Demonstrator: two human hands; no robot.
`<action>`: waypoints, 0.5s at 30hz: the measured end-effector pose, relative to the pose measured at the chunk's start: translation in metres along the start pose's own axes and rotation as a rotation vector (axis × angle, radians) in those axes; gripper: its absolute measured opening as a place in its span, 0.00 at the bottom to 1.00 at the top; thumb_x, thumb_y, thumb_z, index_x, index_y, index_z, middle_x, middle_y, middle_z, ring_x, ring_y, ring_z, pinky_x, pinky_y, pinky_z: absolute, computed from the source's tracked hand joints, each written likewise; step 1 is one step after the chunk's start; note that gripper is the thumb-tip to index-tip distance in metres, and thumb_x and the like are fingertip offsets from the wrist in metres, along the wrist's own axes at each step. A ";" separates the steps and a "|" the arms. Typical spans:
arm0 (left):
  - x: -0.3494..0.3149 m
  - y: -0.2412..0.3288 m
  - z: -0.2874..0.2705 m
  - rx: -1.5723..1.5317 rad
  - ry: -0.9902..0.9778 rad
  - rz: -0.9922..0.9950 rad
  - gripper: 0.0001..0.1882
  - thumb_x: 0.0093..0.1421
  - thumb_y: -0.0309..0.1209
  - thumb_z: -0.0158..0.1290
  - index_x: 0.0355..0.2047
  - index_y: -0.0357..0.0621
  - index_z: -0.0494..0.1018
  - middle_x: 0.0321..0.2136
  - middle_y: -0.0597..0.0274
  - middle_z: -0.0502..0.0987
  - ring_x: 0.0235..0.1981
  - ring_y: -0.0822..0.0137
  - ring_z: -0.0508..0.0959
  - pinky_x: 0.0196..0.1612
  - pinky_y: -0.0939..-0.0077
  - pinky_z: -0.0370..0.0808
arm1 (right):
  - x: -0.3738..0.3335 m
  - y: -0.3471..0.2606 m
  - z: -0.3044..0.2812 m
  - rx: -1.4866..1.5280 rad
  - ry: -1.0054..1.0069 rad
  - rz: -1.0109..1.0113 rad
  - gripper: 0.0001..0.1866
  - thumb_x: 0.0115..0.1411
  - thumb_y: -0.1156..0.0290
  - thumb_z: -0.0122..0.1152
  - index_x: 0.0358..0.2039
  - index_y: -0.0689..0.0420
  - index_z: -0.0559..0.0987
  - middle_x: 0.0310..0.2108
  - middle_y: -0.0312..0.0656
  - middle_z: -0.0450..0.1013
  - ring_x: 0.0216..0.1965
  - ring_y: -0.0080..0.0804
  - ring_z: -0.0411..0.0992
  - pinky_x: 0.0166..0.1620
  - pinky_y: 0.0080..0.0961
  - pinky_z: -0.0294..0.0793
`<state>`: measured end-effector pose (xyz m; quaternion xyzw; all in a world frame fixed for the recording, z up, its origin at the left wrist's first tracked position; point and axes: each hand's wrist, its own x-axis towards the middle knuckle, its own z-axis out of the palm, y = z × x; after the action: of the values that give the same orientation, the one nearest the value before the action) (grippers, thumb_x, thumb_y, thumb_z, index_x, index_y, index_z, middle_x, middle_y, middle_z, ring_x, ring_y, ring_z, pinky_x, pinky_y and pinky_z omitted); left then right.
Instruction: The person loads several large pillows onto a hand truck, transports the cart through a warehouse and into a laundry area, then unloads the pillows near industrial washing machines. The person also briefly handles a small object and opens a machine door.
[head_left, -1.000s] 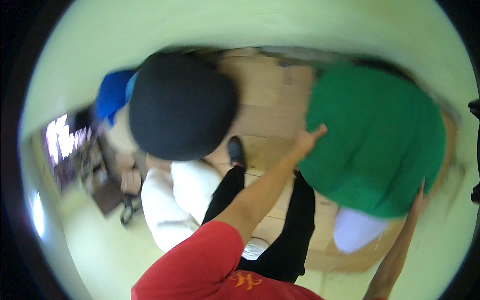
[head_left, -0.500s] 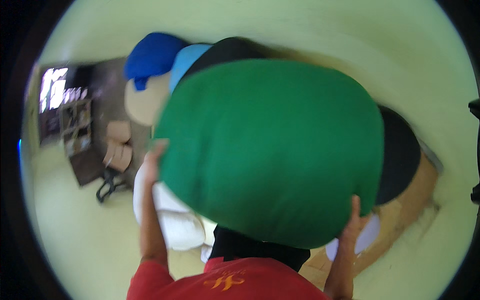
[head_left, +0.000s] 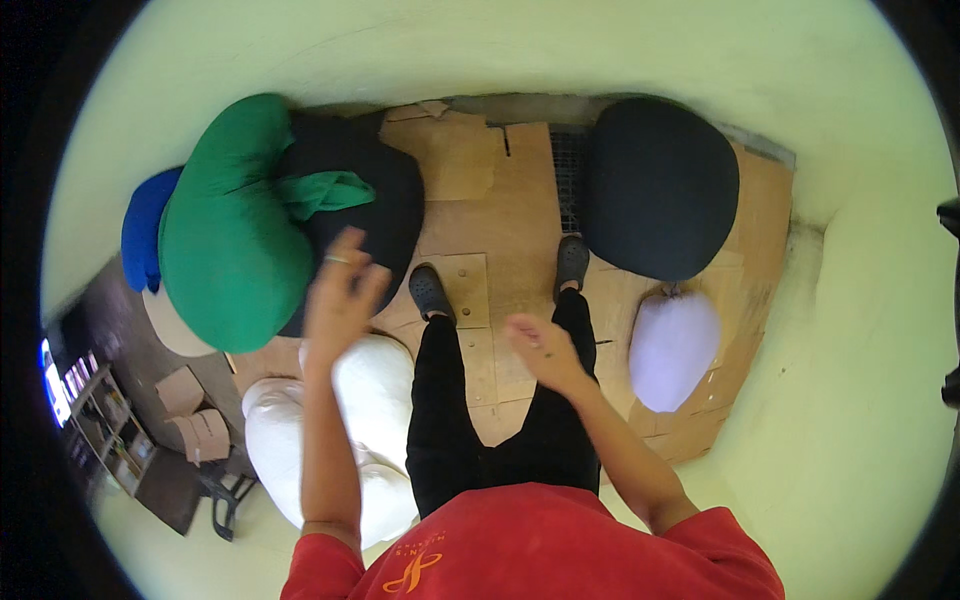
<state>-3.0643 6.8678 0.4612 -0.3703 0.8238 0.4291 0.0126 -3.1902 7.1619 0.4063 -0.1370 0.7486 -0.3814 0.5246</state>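
Observation:
A big green beanbag (head_left: 235, 235) leans at the left over a black beanbag (head_left: 395, 190), its loose cloth end (head_left: 330, 192) lying across the black one. Just short of these, my left hand (head_left: 342, 300) hangs in the air with fingers spread, holding nothing. My right hand (head_left: 545, 352) is raised over my legs, slightly blurred; its fingers point left and nothing shows in it. Another black beanbag (head_left: 660, 185) sits against the wall at the far right. Below it lies a smaller lavender bag (head_left: 674, 350) with a gathered neck.
Flattened cardboard (head_left: 455, 220) covers the floor under my feet. White bags (head_left: 370, 390) are bunched beside my left leg. A blue bag (head_left: 148, 225) and a beige one (head_left: 175, 322) rest behind the green beanbag. Farther left stand a shelf (head_left: 112, 430) and cardboard pieces (head_left: 202, 432).
The green beanbag, held between both my hands before, now rests at the left on the black one. Both hands have let go, and my view has shifted.

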 end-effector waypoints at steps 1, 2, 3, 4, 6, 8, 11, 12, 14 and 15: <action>0.003 0.012 0.051 -0.079 -0.184 -0.081 0.30 0.61 0.37 0.58 0.61 0.38 0.65 0.51 0.44 0.75 0.50 0.54 0.77 0.53 0.65 0.72 | -0.001 0.051 -0.026 -0.057 0.113 0.077 0.18 0.63 0.63 0.61 0.46 0.63 0.78 0.40 0.47 0.79 0.42 0.36 0.78 0.49 0.29 0.75; 0.005 0.026 0.100 -0.153 -0.339 -0.019 0.31 0.62 0.35 0.59 0.63 0.41 0.63 0.54 0.48 0.72 0.53 0.60 0.75 0.52 0.68 0.74 | -0.001 0.104 -0.054 -0.058 0.198 0.118 0.17 0.61 0.60 0.62 0.42 0.62 0.79 0.37 0.47 0.79 0.39 0.38 0.78 0.45 0.31 0.76; 0.008 0.039 0.147 -0.061 -0.534 -0.265 0.34 0.62 0.39 0.60 0.64 0.40 0.62 0.55 0.47 0.72 0.55 0.59 0.74 0.54 0.68 0.72 | -0.001 0.158 -0.084 -0.048 0.300 0.217 0.17 0.60 0.58 0.62 0.38 0.61 0.80 0.33 0.48 0.80 0.35 0.40 0.79 0.41 0.32 0.77; 0.013 0.051 0.192 -0.122 -0.623 -0.245 0.35 0.62 0.46 0.56 0.64 0.40 0.62 0.54 0.39 0.72 0.53 0.49 0.74 0.56 0.62 0.70 | 0.000 0.212 -0.117 -0.095 0.347 0.275 0.17 0.59 0.58 0.63 0.37 0.60 0.81 0.32 0.48 0.80 0.35 0.40 0.79 0.41 0.32 0.77; 0.035 0.064 0.284 -0.090 -0.726 -0.309 0.38 0.63 0.53 0.53 0.65 0.41 0.61 0.55 0.37 0.71 0.55 0.48 0.74 0.56 0.61 0.70 | 0.003 0.318 -0.188 -0.105 0.434 0.396 0.16 0.58 0.57 0.63 0.34 0.58 0.81 0.31 0.47 0.80 0.35 0.39 0.79 0.41 0.33 0.77; 0.069 0.055 0.380 -0.047 -0.844 -0.351 0.40 0.63 0.58 0.49 0.66 0.41 0.60 0.56 0.35 0.70 0.56 0.46 0.72 0.58 0.60 0.68 | 0.014 0.419 -0.268 -0.156 0.537 0.449 0.15 0.60 0.57 0.62 0.33 0.58 0.82 0.31 0.46 0.80 0.35 0.38 0.79 0.41 0.33 0.76; 0.146 0.008 0.527 0.111 -0.840 -0.392 0.44 0.63 0.63 0.43 0.67 0.41 0.59 0.60 0.32 0.64 0.63 0.44 0.65 0.65 0.60 0.59 | 0.049 0.540 -0.401 -0.325 0.616 0.658 0.27 0.61 0.40 0.56 0.32 0.54 0.83 0.32 0.52 0.80 0.38 0.46 0.79 0.43 0.38 0.76; 0.177 -0.010 0.572 0.170 -0.825 -0.373 0.45 0.63 0.65 0.41 0.67 0.41 0.58 0.62 0.31 0.62 0.66 0.45 0.60 0.68 0.60 0.54 | 0.065 0.568 -0.446 -0.304 0.607 0.607 0.30 0.62 0.37 0.50 0.33 0.53 0.84 0.33 0.50 0.80 0.41 0.47 0.78 0.44 0.43 0.75; 0.243 -0.033 0.648 0.115 -0.605 -0.379 0.48 0.62 0.66 0.40 0.66 0.34 0.57 0.65 0.42 0.58 0.67 0.48 0.56 0.69 0.59 0.52 | 0.099 0.603 -0.529 -0.356 0.673 0.517 0.30 0.63 0.38 0.49 0.34 0.54 0.83 0.34 0.50 0.79 0.42 0.46 0.77 0.45 0.42 0.74; 0.274 -0.036 0.677 0.080 -0.497 -0.494 0.56 0.57 0.72 0.43 0.67 0.33 0.55 0.69 0.39 0.50 0.71 0.45 0.48 0.69 0.57 0.49 | 0.116 0.614 -0.563 -0.369 0.720 0.495 0.30 0.63 0.39 0.49 0.35 0.55 0.83 0.35 0.50 0.79 0.42 0.46 0.77 0.45 0.42 0.74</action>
<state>-3.4419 7.1760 -0.0843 -0.4419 0.6971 0.4576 0.3308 -3.6197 7.7449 -0.0228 0.0956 0.9483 -0.1288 0.2738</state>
